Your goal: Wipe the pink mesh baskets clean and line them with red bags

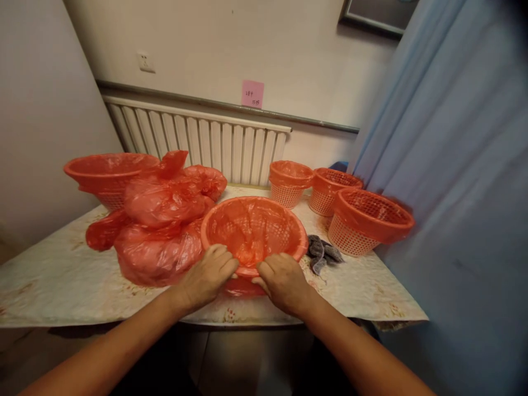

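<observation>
In front of me stands a round plastic basket [303,236] with an orange-red rim. A thin red plastic bag [251,225] lines its inside and is folded over the near rim. My left hand [212,275] is closed over the near rim, left of its middle, fingers on the bag's edge. Just to the right, my right hand [284,280] grips the same rim and bag, thumb low on the outside. The fingertips of both hands are partly hidden behind the rim and film.
Filled, tied red plastic bags [160,242] are heaped at left, before another lined basket [107,170]. On the right are three smaller bag-lined baskets [355,242] and a crumpled dark grey cloth [322,253]. A radiator [198,132] runs behind the table [61,275]; a blue curtain [462,181] hangs at right.
</observation>
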{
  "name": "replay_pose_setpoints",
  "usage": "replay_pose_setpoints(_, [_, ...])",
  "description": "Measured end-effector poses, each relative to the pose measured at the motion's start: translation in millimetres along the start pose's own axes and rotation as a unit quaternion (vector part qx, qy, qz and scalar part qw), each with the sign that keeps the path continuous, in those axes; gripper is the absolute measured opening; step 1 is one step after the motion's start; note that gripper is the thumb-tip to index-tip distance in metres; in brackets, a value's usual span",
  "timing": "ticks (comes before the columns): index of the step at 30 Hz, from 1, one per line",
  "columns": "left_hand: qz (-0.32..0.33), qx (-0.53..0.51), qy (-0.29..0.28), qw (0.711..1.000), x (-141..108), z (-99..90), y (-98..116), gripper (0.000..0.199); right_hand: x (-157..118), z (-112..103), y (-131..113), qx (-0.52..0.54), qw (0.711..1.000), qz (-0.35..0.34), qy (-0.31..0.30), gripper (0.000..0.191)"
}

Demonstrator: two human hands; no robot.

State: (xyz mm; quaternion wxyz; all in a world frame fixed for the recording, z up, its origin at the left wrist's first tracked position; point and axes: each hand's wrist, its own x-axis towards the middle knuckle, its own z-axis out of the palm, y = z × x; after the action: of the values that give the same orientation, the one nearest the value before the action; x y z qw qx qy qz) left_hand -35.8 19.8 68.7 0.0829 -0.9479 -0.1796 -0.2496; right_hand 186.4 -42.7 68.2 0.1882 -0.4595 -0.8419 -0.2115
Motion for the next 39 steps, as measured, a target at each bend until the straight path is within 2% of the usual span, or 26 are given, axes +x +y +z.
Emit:
replay_pose_setpoints(4, [-0.018, -0.021, -0.011, 1.0, -9.9, -9.1, -23.0, 0.023, -19.3, 4.0, 36.6, 0.028, 1.0, -0.007, 0.012, 0.037])
replay_pose_setpoints(7, [-0.027, -0.048, -0.002, 0.998, -15.5, -10.7, -24.0, 0.02, -35.3, 4.1, 56.3, 0.085, 0.995, -0.004, 0.052, 0.043])
replay_pose_setpoints(9, [-0.044, -0.062, 0.03, 0.997, -18.2, -7.7, -19.4, 0.026, -41.8, 0.9, 59.2, 0.117, 0.989, 0.011, 0.085, 0.049])
replay_pose_setpoints(11, [-0.106, -0.071, 0.094, 0.987, -19.5, -3.9, -15.7, 0.041, -45.0, -4.1, 55.9, 0.139, 0.982, 0.047, 0.122, 0.05])
replay_pose_setpoints(13, [-0.214, -0.08, 0.173, 0.958, -18.1, -1.4, -15.3, 0.047, -45.9, -9.2, 48.5, 0.15, 0.972, 0.091, 0.155, 0.047])
replay_pose_setpoints(15, [-0.338, -0.099, 0.227, 0.908, -13.7, -0.4, -18.6, 0.049, -45.4, -12.4, 38.0, 0.138, 0.969, 0.122, 0.168, 0.044])
replay_pose_setpoints(17, [-0.434, -0.151, 0.231, 0.857, -7.6, 0.6, -23.7, 0.052, -43.5, -12.2, 25.4, 0.106, 0.973, 0.138, 0.153, 0.042])
replay_pose_setpoints(19, [-0.483, -0.22, 0.198, 0.824, -2.1, 3.4, -28.9, 0.052, -40.2, -9.1, 13.1, 0.079, 0.979, 0.149, 0.117, 0.041])
replay_pose_setpoints(20, [-0.491, -0.246, 0.179, 0.816, 0.1, 5.4, -31.2, 0.051, -38.1, -7.0, 8.0, 0.075, 0.981, 0.152, 0.097, 0.039])
replay_pose_setpoints(22, [-0.488, -0.262, 0.154, 0.819, 3.2, 9.8, -35.1, 0.048, -33.3, -3.2, 1.2, 0.081, 0.983, 0.157, 0.055, 0.028])
replay_pose_setpoints(26, [-0.497, -0.242, 0.153, 0.819, 9.2, 11.7, -37.8, 0.045, -24.4, 1.7, 0.9, 0.084, 0.983, 0.165, 0.01, 0.003])
replay_pose_setpoints(30, [-0.522, -0.245, 0.157, 0.802, 14.8, 5.8, -31.8, 0.049, -19.4, 7.6, 9.2, 0.062, 0.986, 0.154, 0.021, 0.012])
replay_pose_setpoints(32, [-0.532, -0.24, 0.185, 0.791, 12.9, 7.8, -29.4, 0.055, -18.4, 10.5, 16.4, 0.057, 0.986, 0.156, 0.033, 0.014])
replay_pose_setpoints(34, [-0.524, -0.265, 0.243, 0.772, 6.0, 18.2, -31.1, 0.059, -17.8, 11.7, 27.5, 0.055, 0.985, 0.157, 0.046, 0.016])
replay_pose_setpoints(36, [-0.502, -0.308, 0.302, 0.75, -5.6, 39.4, -37.6, 0.059, -16.6, 10.9, 43.4, 0.049, 0.985, 0.156, 0.059, 0.017])
replay_pose_setpoints(38, [-0.518, -0.269, 0.292, 0.758, -20.2, 71.7, -46.0, 0.059, -13.7, 8.8, 63.3, 0.035, 0.983, 0.165, 0.076, 0.018])
replay_pose_setpoints(39, [-0.533, -0.239, 0.254, 0.771, -28.0, 91.3, -49.2, 0.06, -11.5, 7.7, 74.5, 0.027, 0.981, 0.173, 0.086, 0.018])
